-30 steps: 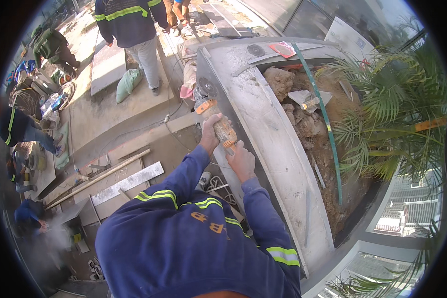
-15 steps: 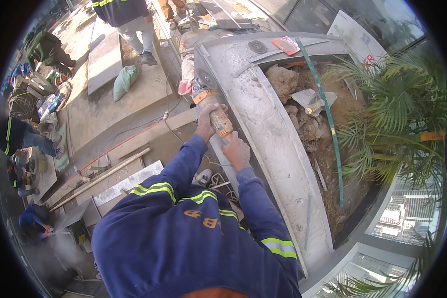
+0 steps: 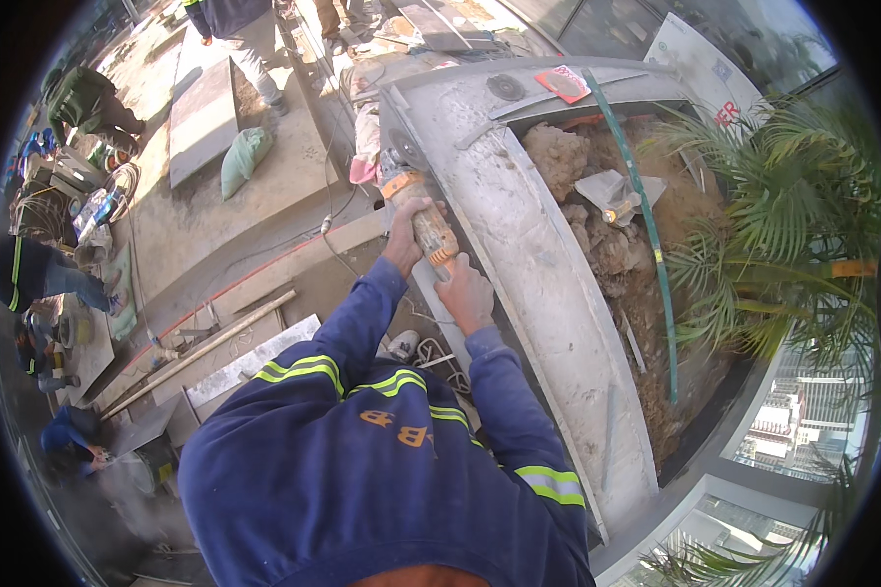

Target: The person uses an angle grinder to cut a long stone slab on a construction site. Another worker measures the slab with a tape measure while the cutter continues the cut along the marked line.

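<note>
Far left, co-workers [image 3: 44,274] crouch among gear on the ground; a green sack [image 3: 243,161] and a grey slab [image 3: 203,122] lie on the paving.

Centre: the left hand [image 3: 408,233] wraps the front of an orange grinder [image 3: 431,230], fingers curled tight round the body. The right hand [image 3: 465,293] clasps the rear grip just behind. The grinder head [image 3: 399,161] rests against the outer edge of a curved concrete wall [image 3: 548,293].

Right: the wall encloses soil [image 3: 646,284], rubble lumps, a green hose [image 3: 646,225] and a palm [image 3: 793,225].

The grinder is judged rigid, fairly heavy and prone to kick; it is best held two-handed, one hand at the neck and one at the tail, clear of the disc.

Compared with the earlier frames, the tool and both hands sit further up the wall edge, and the standing person at the top has slid toward the rim.
</note>
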